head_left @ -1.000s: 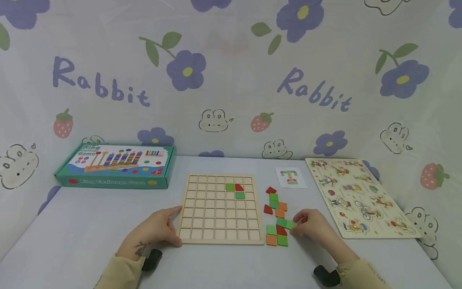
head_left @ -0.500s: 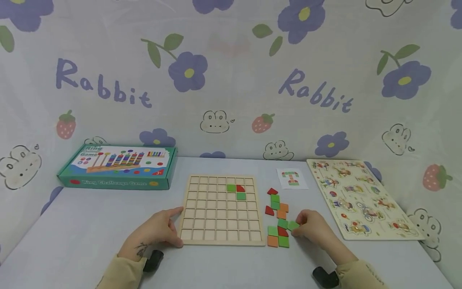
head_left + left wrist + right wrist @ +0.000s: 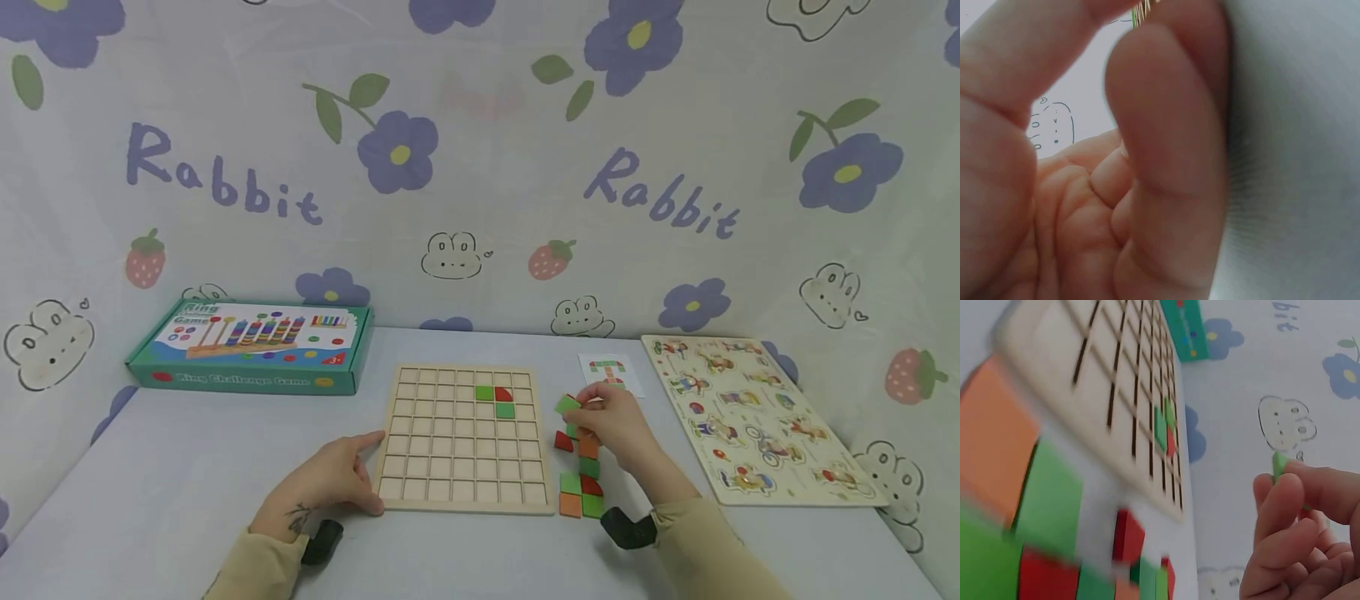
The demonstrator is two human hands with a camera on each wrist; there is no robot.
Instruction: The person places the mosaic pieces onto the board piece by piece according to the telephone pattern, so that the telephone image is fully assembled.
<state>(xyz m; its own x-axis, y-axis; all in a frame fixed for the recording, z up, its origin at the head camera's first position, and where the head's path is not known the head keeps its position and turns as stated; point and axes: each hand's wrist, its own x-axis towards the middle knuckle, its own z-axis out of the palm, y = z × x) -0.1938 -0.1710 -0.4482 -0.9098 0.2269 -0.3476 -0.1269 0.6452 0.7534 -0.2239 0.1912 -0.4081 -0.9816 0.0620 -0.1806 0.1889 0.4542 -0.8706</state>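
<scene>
My left hand (image 3: 324,477) rests at the left side of a wooden grid board (image 3: 463,450), with index finger and thumb spread and touching its edge. Between thumb and fingertips my right hand (image 3: 618,423) pinches a light green square tile (image 3: 567,405), raised over the loose tiles to the right of the board; the right wrist view also shows this tile (image 3: 1280,464). Set in the board's upper right cells are a green tile (image 3: 485,392), a red quarter-round tile (image 3: 503,394) and a darker green tile (image 3: 506,410).
Loose red, green and orange tiles, such as an orange square (image 3: 571,505), lie beside the board. A pattern card (image 3: 633,383) is partly behind my right hand. A picture puzzle board (image 3: 757,417) lies at right; a green game box (image 3: 255,346) at back left.
My right hand has lifted the light green tile off the table and carried it up and left, toward the far end of the loose tiles. My left hand stays at the board's edge.
</scene>
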